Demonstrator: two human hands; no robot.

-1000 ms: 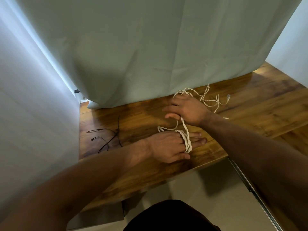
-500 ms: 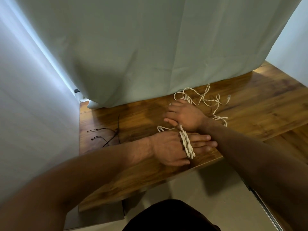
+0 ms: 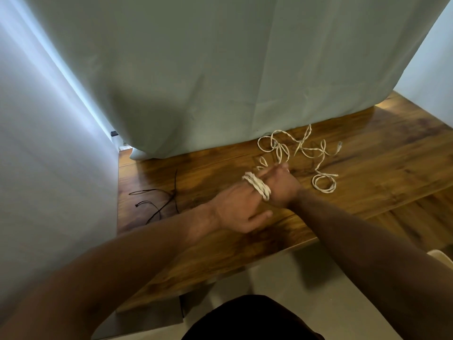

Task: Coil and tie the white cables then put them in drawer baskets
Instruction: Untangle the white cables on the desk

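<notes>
**Back and left closed, right side and near edge open**

A curtain (image 3: 220, 82) hangs down to the bench (image 3: 382, 200) along its back and blocks any reach beyond. A wall (image 3: 49, 168) closes the left side. Loose loops of white cable (image 3: 301, 143) sprawl behind and right of the left hand (image 3: 240, 207) and right hand (image 3: 282, 187), which meet mid-bench. Thin black ties (image 3: 166, 204) lie near the left edge. Bare wood lies open far right and along the near edge

Left grip (image 3: 236, 208) sits over the tabletop (image 3: 382, 192) nr its front edge, w/ cable (image 3: 257, 187) wound round its fingers; right grip (image 3: 282, 188) lies across those fingers, touching, just behind & right of left grip. Rest of cable trails on tabletop further behind & right of left grip, twd the curtain (image 3: 220, 82) at the back. Thin ties (image 3: 160, 203) lie on tabletop well left of left grip, wall (image 3: 44, 155) beyond them.
</notes>
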